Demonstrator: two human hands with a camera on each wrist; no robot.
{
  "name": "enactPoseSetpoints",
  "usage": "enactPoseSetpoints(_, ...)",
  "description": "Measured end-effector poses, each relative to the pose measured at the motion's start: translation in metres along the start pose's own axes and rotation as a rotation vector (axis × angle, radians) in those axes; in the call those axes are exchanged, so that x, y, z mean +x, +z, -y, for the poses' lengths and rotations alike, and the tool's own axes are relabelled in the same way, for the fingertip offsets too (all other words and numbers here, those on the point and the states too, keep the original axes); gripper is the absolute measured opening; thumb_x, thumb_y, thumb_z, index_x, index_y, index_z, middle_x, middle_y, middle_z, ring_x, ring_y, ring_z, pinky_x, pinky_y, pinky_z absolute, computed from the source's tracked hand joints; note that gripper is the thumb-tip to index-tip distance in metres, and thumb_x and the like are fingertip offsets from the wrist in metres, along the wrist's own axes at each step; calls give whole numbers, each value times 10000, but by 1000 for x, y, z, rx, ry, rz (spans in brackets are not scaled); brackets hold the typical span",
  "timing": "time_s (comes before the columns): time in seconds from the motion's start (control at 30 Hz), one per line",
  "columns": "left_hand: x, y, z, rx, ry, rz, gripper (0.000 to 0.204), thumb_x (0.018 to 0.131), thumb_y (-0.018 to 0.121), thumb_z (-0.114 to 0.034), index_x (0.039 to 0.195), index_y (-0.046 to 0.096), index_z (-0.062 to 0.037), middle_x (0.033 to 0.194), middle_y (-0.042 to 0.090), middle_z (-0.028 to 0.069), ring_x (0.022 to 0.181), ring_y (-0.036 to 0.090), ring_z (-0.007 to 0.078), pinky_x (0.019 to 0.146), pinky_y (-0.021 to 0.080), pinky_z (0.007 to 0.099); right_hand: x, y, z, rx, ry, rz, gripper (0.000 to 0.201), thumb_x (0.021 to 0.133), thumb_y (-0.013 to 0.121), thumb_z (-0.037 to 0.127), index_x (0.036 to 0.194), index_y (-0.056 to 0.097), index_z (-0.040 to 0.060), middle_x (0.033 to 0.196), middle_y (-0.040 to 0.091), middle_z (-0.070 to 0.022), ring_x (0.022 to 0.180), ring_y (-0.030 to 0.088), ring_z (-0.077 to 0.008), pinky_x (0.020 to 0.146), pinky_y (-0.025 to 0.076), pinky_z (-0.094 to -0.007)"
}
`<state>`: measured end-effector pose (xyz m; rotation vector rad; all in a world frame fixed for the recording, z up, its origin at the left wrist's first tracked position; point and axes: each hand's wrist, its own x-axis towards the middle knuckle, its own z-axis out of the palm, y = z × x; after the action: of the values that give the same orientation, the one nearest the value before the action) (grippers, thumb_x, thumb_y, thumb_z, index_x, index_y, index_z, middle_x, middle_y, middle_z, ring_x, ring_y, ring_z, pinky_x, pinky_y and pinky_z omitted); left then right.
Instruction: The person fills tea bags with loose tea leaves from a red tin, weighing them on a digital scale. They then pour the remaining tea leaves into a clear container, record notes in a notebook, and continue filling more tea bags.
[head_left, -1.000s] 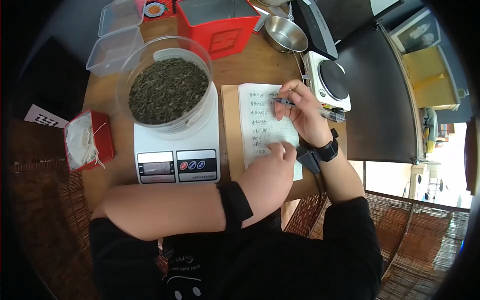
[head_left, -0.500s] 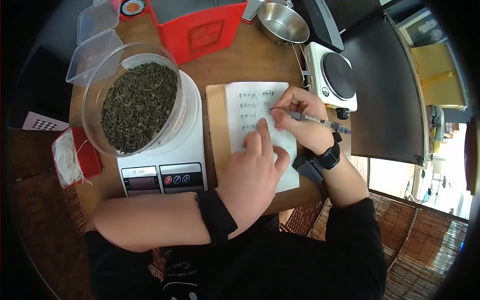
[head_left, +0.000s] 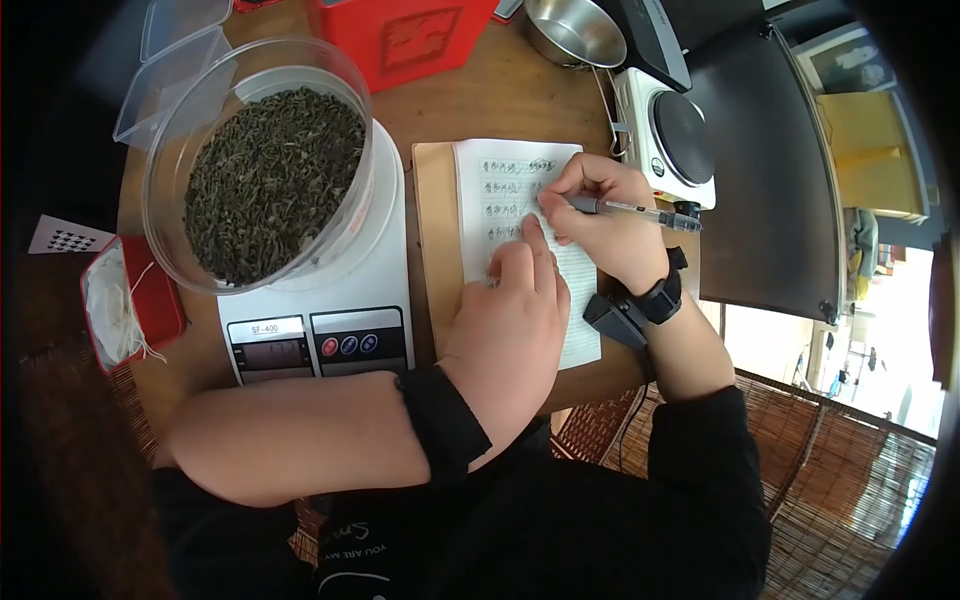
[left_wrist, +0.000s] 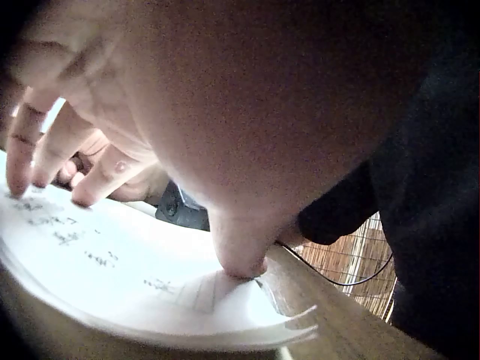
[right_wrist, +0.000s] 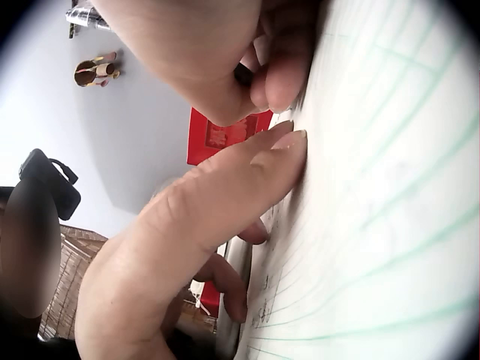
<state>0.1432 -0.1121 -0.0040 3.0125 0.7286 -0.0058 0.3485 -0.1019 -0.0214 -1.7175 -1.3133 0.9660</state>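
A lined notebook with rows of handwriting lies on a brown folder. My right hand pinches a clear-barrelled pen, its tip down at the upper part of the page. Just below it, my left hand rests on the paper with its fingertips spread and touching the sheet. In the left wrist view, the left thumb presses near the page's edge. The right wrist view has both hands close together over the ruled lines.
Left of the notebook, a kitchen scale bears a clear round tub of dark dried leaves. A red box, a steel pan and a hotplate stand farther back. A small red tin with white pouches sits at far left.
The right hand has brought the pen down from above the page to the paper. The left hand has moved up the page and spread its fingers. The view has shifted slightly.
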Motion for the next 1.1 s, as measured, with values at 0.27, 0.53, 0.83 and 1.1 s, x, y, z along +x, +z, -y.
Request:
enactPoseSetpoints(0.27, 0, 12, -4, -69, -24, -77, 453, 927, 653, -171, 1343, 682, 7, 1574, 517, 310, 938, 574, 236, 696, 510, 312, -1, 0, -3, -27, -16, -15, 132, 926, 796, 30, 871, 687, -19, 789, 733, -39, 647, 665, -60, 576, 527, -236)
enactPoseSetpoints(0.53, 0, 8, -2, -56, 4, -56, 481, 909, 668, -180, 1349, 679, 15, 1575, 509, 325, 874, 580, 223, 671, 501, 313, -1, -2, -2, 1, 9, 13, 125, 928, 784, 26, 853, 694, -16, 753, 721, -34, 626, 655, -57, 561, 519, -236)
enactPoseSetpoints(0.83, 1, 9, -2, -56, 8, -48, 507, 895, 675, -172, 1358, 679, 35, 1574, 510, 330, 825, 589, 214, 640, 495, 317, -1, 0, 1, 40, 51, -21, 133, 932, 777, 24, 859, 675, -20, 768, 732, -51, 610, 650, -62, 552, 520, -233)
enactPoseSetpoints(1.1, 1, 7, 0, -55, 23, -46, 518, 888, 679, -167, 1356, 676, 55, 1563, 518, 334, 824, 599, 210, 638, 502, 323, 0, 0, 1, 39, 53, -24, 141, 935, 777, 37, 856, 675, -19, 762, 729, -51, 607, 647, -58, 546, 513, -231)
